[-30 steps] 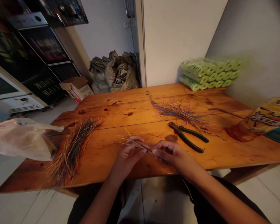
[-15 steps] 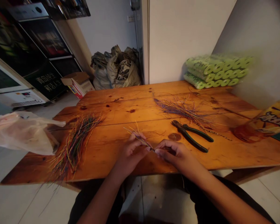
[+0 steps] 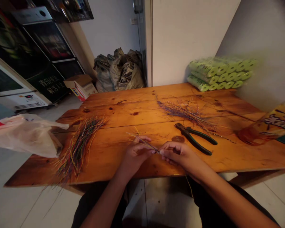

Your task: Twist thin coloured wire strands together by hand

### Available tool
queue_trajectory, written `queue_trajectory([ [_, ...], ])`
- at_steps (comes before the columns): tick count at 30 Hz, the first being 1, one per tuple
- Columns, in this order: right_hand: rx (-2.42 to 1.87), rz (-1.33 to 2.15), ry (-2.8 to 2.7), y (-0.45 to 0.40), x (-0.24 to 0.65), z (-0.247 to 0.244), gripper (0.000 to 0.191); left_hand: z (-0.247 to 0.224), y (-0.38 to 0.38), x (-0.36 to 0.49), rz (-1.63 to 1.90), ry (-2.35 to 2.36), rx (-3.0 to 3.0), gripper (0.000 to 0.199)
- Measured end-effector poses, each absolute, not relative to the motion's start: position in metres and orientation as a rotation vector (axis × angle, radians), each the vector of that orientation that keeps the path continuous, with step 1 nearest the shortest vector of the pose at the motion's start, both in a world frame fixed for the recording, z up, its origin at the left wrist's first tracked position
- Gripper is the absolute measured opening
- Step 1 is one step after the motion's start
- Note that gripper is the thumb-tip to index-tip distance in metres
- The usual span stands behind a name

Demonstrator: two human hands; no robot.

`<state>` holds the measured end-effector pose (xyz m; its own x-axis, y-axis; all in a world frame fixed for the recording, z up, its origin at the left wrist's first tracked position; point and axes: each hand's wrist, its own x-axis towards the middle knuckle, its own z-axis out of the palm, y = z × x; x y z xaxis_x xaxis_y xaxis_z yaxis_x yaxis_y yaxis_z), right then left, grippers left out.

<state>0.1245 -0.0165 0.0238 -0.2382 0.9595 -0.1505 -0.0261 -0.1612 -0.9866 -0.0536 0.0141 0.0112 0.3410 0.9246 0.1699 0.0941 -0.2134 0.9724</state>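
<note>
Near the table's front edge, my left hand (image 3: pixel 140 151) is closed around a few thin wires (image 3: pixel 146 143), whose loose ends fan out to the upper left. My right hand (image 3: pixel 173 152) pinches the other end of these wires, its fingertips almost meeting the left thumb. A thin yellow strand hangs below the right hand, over the table edge. To the right lie pliers (image 3: pixel 194 136) with dark green handles, their jaws pointing away to the left. A thick bundle of coloured wires (image 3: pixel 82 144) lies at the left, and a looser pile of wires (image 3: pixel 182 111) is behind the pliers.
A white plastic bag (image 3: pixel 26 134) rests at the table's left edge. Green rolls (image 3: pixel 222 72) are stacked at the back right. An orange-labelled bottle (image 3: pixel 268 125) lies or leans at the right. Beyond the wooden table (image 3: pixel 123 106) are a cardboard box (image 3: pixel 80 86) and stuffed sacks (image 3: pixel 120 71).
Both hands stay close together on the wires, with only small finger shifts. A yellow strand now shows hanging below my right hand. The view has shifted slightly.
</note>
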Motion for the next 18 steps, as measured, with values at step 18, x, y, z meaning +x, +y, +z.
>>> queue_trajectory([
  [18, -0.793, 1.969, -0.601, -0.016, 0.125, 0.013, 0.017, 0.001, 0.011, -0.047, 1.169, 0.969, 1.457, 0.006],
])
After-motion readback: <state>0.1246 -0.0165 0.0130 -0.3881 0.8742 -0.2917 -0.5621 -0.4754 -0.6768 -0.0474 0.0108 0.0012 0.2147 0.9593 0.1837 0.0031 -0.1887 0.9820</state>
